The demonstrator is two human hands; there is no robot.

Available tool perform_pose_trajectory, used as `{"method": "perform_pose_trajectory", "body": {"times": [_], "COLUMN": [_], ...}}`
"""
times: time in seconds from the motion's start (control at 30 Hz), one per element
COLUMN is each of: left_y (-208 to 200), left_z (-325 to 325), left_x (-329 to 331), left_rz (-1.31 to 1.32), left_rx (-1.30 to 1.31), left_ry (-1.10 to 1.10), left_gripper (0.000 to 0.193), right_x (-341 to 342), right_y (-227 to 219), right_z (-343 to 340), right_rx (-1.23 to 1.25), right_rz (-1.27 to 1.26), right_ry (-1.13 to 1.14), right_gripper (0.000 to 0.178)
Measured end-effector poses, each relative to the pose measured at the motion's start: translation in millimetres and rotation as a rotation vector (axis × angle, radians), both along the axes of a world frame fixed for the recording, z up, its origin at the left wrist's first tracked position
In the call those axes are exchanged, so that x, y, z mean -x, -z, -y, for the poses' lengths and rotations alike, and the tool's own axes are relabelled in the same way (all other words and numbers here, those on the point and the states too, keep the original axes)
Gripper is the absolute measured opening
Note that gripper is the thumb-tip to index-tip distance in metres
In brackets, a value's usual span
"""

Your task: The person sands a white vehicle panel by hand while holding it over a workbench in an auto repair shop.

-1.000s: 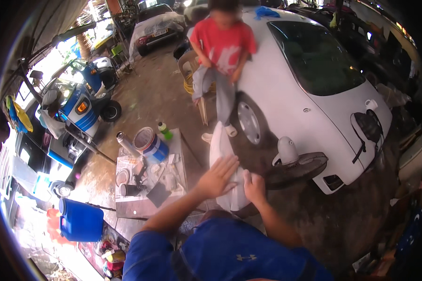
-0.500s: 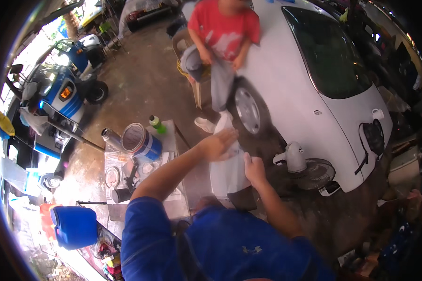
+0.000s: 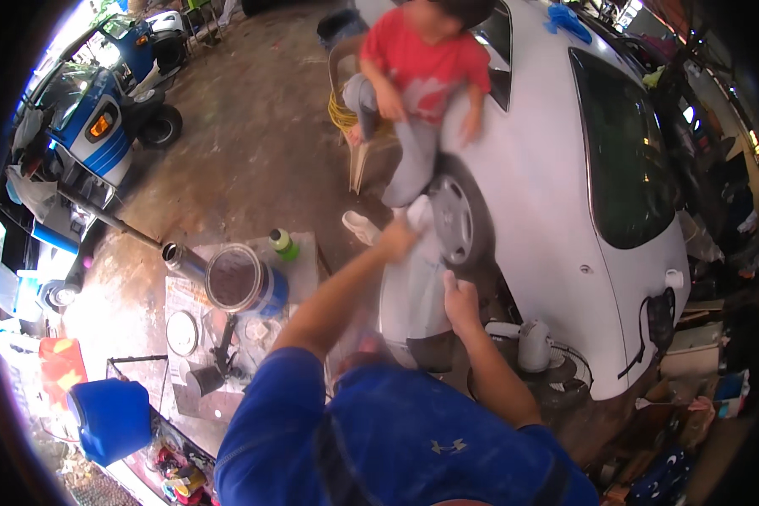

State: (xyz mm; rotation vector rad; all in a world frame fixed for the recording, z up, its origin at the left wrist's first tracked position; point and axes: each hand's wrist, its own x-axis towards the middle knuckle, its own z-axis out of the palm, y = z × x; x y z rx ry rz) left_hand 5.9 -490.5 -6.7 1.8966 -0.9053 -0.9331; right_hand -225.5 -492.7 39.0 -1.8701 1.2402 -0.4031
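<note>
Your left hand (image 3: 403, 239) had slid farther from you along the white panel (image 3: 413, 302) since half a second before, while your right hand (image 3: 461, 305) had kept its place at the right edge. That panel stood out in front of your blue shirt (image 3: 396, 426), its near end close to your body, likely so that its whole length lay within your reach. Your right hand was closed on the edge with the thumb upright, probably to steady the piece against the other hand's motion. Your left lay near the far end, but it was blurred, and I could not tell whether it held anything or only pressed flat. To your left, the low table (image 3: 306, 263) carried a blue can (image 3: 273, 292), a green bottle (image 3: 284, 245), a metal flask (image 3: 185, 261), a round lid (image 3: 182, 334) and a black-cupped tool (image 3: 206, 379), perhaps grouped there to stay close at hand and off the floor. Beyond the panel, a person in a red shirt (image 3: 434, 66) was beside the white car (image 3: 535, 181), and the grey fan (image 3: 535, 346) stood to your right, apart from your forearm.
</note>
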Motion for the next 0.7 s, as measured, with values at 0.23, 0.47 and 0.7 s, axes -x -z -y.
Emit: {"method": "perform_pose_trajectory", "body": {"times": [0.23,0.47,0.7], "left_y": [-20,-40,-26], "left_z": [7,41,-1], "left_x": [7,-29,26], "left_rz": [-0.005,0.21,0.263], "left_rx": [0.016,0.06,0.193], "left_ry": [-0.07,-0.225,-0.397], "left_gripper": [0.127,0.092,0.096], "right_x": [-14,-4,-23], "right_y": [30,26,33], "right_z": [16,-10,20], "right_rx": [0.413,0.408,0.392], "right_rz": [0.049,0.145,0.123], "right_ry": [0.014,-0.18,-0.148], "right_gripper": [0.056,0.05,0.048]}}
